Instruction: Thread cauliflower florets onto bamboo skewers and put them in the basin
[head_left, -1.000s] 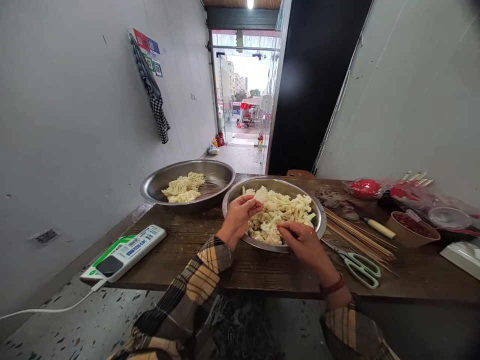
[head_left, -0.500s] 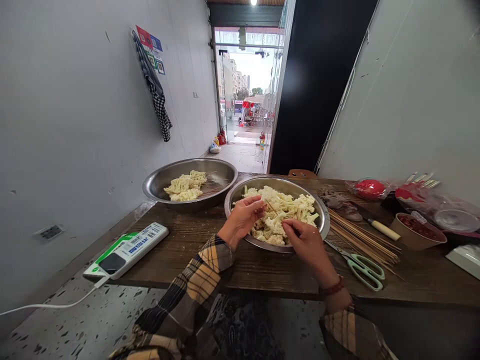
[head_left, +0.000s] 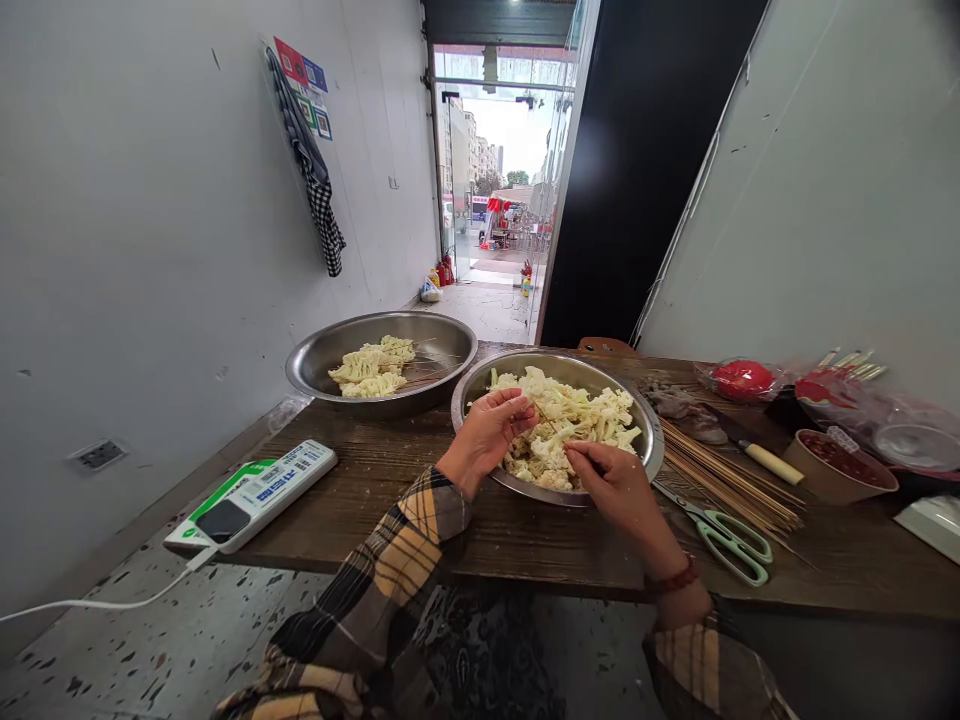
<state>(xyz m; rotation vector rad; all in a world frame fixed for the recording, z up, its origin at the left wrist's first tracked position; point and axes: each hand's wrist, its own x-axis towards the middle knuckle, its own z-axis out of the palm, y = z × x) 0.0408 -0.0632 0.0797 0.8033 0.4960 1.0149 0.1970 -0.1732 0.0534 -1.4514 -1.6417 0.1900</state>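
Note:
A steel bowl [head_left: 651, 440] full of pale cauliflower pieces [head_left: 592, 408] stands at the middle of the wooden table. Over its left part, my left hand [head_left: 495, 428] has its fingers pinched at a small cauliflower piece, partly hidden by the fingers. My right hand [head_left: 609, 478] is over the bowl's front right, thumb and forefinger pinched on a thin wooden skewer [head_left: 546, 418] that runs up and left towards my left hand. A second steel basin [head_left: 307, 375] at the left holds skewered cauliflower [head_left: 371, 370].
Right of the bowl lie bamboo skewers [head_left: 727, 475], green-handled scissors [head_left: 731, 545] and a knife [head_left: 769, 460]. Farther right stands a paper tub [head_left: 840, 485] of red contents. At the table's left is a white device [head_left: 274, 495] with a cable.
The view has shifted slightly, so the background sits a little higher. Both hands keep nearly the same pose over the bowl.

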